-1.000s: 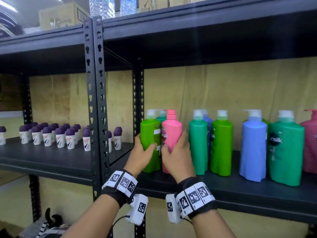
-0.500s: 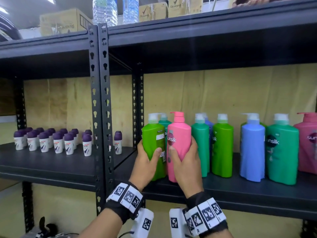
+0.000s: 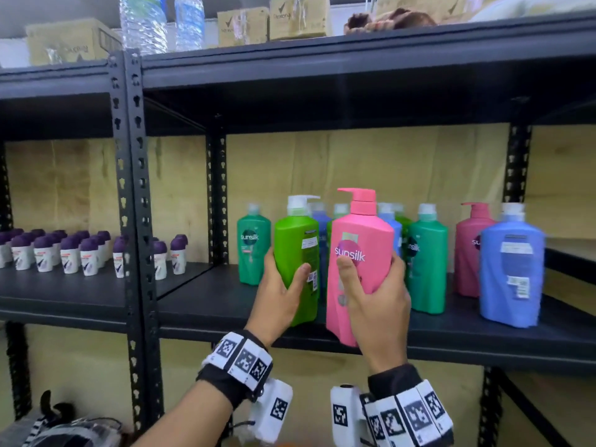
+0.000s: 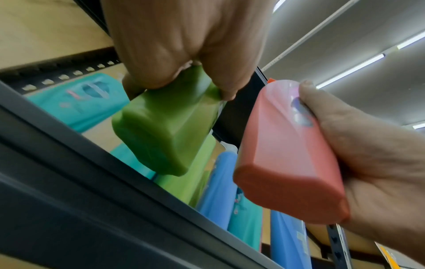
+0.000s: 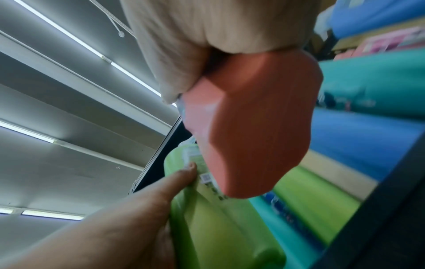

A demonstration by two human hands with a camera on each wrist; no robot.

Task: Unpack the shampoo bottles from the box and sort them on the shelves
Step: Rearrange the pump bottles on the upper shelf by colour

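My left hand (image 3: 283, 285) grips a light green pump bottle (image 3: 296, 250) around its lower body. My right hand (image 3: 374, 295) grips a pink Sunsilk pump bottle (image 3: 358, 240). Both bottles are lifted clear of the black shelf (image 3: 451, 337) at its front edge; the left wrist view shows the green base (image 4: 161, 138) and pink base (image 4: 287, 191) in the air. Behind them stand several teal, green, blue and dark pink bottles, among them a teal bottle (image 3: 253, 243) at the left and a blue bottle (image 3: 511, 272) at the right. The box is out of view.
Black upright posts (image 3: 132, 188) split the shelving. The left bay holds several small white roll-ons with purple caps (image 3: 69, 253). The top shelf carries water bottles (image 3: 143, 22) and cardboard cartons (image 3: 296, 17). A bare strip of shelf lies left of the teal bottle.
Both hands have pulled the green and pink bottles forward and up off the shelf, toward me. The view has shifted right and closer.
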